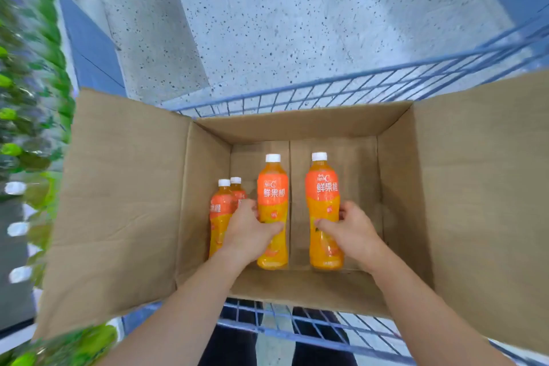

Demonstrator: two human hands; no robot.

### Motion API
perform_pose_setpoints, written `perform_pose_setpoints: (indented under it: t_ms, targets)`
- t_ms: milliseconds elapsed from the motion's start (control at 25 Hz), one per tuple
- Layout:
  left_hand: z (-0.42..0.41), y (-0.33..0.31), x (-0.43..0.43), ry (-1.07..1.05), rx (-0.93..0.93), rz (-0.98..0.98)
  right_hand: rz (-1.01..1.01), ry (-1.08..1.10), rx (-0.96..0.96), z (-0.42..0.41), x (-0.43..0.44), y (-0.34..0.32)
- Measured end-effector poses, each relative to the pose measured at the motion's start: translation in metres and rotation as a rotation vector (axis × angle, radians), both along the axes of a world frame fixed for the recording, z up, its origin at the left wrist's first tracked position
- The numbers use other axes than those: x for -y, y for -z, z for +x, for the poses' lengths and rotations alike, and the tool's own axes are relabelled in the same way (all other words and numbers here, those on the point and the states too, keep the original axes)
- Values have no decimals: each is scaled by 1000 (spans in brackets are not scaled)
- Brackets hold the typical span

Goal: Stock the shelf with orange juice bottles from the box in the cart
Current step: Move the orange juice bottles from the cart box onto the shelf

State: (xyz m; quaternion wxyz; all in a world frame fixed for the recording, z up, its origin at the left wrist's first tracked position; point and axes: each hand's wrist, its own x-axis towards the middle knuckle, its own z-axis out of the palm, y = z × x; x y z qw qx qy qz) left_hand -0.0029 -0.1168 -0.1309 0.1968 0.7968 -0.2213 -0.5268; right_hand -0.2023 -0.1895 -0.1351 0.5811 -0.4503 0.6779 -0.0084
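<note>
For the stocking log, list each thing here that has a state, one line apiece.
cardboard box: open, flaps spread, sitting in the cart
cart: holding the box
centre bottle: capped, full, gripped by the left hand
right bottle: capped, full, gripped by the right hand
two bottles by the left wall: capped, full, not gripped, still in the box

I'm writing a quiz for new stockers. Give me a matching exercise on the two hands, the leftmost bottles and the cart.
Column one:
1. left hand
2. right hand
3. two leftmost bottles
4. cart

Column two:
a. grips the right-side bottle
b. beside the left wall of the box
c. grips the middle bottle
d. blue wire, carrying the box

Pairs: 1-c, 2-a, 3-b, 4-d.
</note>
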Motion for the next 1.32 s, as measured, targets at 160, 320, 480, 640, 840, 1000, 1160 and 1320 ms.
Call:
perform_pose_setpoints:
  t_ms: [160,320,480,640,840,1000,1160,1320]
  targets:
    - [7,-96,-10,-17,28,-162,-172,-30,37,12,-1,-96]
    - [22,-179,-17,-47,118,-329,-367,-81,102,25,4,-182]
    - [26,-247,-27,-181,125,-480,-515,-153,233,38,13,-246]
    - [29,-305,-49,-362,201,-617,-606,-336,382,65,30,-302]
    - [50,-356,-110,-613,364,-686,-629,-585,546,122,11,-349]
    - [71,-395,-183,-810,501,-720,-641,-775,666,185,-42,-379]
    - [91,-428,-272,-973,632,-719,-635,-919,782,248,-118,-413]
    - [109,-456,-373,-1150,752,-732,-637,-1056,901,308,-212,-444]
